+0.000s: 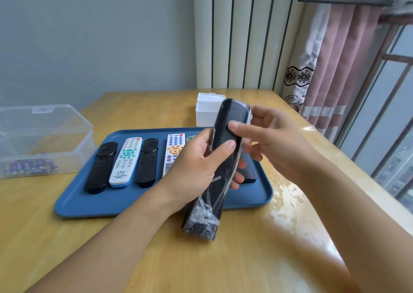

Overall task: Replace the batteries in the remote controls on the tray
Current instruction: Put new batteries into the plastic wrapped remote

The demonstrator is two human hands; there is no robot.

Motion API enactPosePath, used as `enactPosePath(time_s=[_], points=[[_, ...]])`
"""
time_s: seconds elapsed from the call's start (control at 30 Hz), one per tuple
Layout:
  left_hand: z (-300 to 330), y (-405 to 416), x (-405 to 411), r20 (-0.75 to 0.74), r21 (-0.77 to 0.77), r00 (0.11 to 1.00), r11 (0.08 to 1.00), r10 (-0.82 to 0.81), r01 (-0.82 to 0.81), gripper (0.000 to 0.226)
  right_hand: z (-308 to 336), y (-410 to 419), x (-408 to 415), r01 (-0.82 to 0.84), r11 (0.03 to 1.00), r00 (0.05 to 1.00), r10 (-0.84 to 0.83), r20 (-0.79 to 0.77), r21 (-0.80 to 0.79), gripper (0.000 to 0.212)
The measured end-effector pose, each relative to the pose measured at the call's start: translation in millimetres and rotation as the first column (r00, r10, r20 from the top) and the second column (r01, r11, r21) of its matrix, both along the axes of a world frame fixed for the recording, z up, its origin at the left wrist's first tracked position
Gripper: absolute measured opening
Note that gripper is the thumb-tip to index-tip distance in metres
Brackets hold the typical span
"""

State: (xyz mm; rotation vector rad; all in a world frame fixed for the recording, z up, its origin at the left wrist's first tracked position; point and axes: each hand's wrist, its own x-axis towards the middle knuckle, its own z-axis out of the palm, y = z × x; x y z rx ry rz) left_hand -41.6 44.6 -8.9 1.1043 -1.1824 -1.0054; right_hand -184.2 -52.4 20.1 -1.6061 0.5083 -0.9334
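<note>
I hold a black remote (228, 123) wrapped in clear plastic film, back side up, tilted above the blue tray (138, 201). My left hand (196, 165) grips its middle, thumb on the back. My right hand (266, 136) holds the upper part, its thumb pressing on the back cover. On the tray lie a black remote (100, 167), a white and blue remote (126, 161), another black remote (146, 162) and a white remote with coloured buttons (173, 152). More remotes are partly hidden behind my hands.
A clear plastic box (44, 140) with its lid open holds several batteries (31, 165) at the left on the wooden table (245, 259). A small white box (207, 109) stands behind the tray. Curtain and window are at the right.
</note>
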Motion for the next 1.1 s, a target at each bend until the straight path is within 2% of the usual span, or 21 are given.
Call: enactPosePath(time_s=[0.1,0.17,0.23,0.3,0.37,0.47,0.53,0.63,0.7,0.77,0.83,0.93,1.1], points=[[6.4,-5.8,11.8,0.003,-0.025,0.992,0.992,0.126,-0.126,0.042,12.3,0.6,-5.2,0.083,0.997,0.969,-0.081,0.235,-0.001,0.015],[8.4,-9.9,27.1,0.088,-0.112,0.946,0.946,0.313,-0.303,0.026,18.8,0.2,-10.2,0.193,0.978,0.921,-0.153,0.357,-0.077,0.011],[5.7,-13.7,44.3,0.250,-0.208,0.828,0.863,0.502,-0.461,0.013,19.7,3.5,-10.8,0.310,0.931,0.878,-0.203,0.433,-0.191,0.015],[-2.3,-16.5,57.6,0.444,-0.232,0.685,0.813,0.577,-0.534,0.021,14.7,10.2,-6.0,0.414,0.848,0.858,-0.242,0.453,-0.332,0.020],[-10.6,-17.4,63.9,0.642,-0.197,0.562,0.821,0.521,-0.536,0.034,3.8,15.6,0.7,0.451,0.721,0.883,-0.274,0.381,-0.526,0.022],[-20.4,-16.5,64.2,0.808,-0.124,0.453,0.861,0.376,-0.493,0.047,-18.6,11.9,8.5,0.286,0.516,0.933,-0.341,0.113,-0.807,0.017],[-22.2,-15.2,61.7,0.846,-0.091,0.423,0.871,0.324,-0.484,0.050,-26.5,6.0,10.4,0.131,0.463,0.927,-0.371,-0.057,-0.877,0.020],[-22.1,-13.7,59.2,0.885,-0.077,0.376,0.881,0.276,-0.466,0.054,-23.8,3.8,10.6,-0.050,0.416,0.864,-0.437,-0.248,-0.908,0.021],[-21.8,-13.3,59.1,0.901,-0.076,0.348,0.884,0.259,-0.461,0.052,-19.1,6.0,10.3,-0.143,0.406,0.788,-0.505,-0.353,-0.902,0.028],[-22.8,-13.9,60.3,0.910,-0.084,0.328,0.886,0.255,-0.457,0.048,-15.7,10.6,11.0,-0.235,0.437,0.686,-0.558,-0.467,-0.868,0.037],[-24.5,-15.0,61.6,0.919,-0.094,0.303,0.888,0.251,-0.451,0.044,-18.3,14.6,13.0,-0.334,0.479,0.617,-0.540,-0.573,-0.812,0.038],[-25.4,-15.3,62.8,0.931,-0.103,0.274,0.893,0.242,-0.439,0.038,-25.5,15.2,13.1,-0.430,0.513,0.598,-0.455,-0.660,-0.743,0.039],[-23.9,-13.6,64.7,0.931,-0.102,0.279,0.904,0.233,-0.415,0.031,-27.7,7.9,10.6,-0.445,0.512,0.625,-0.411,-0.664,-0.735,0.043]])
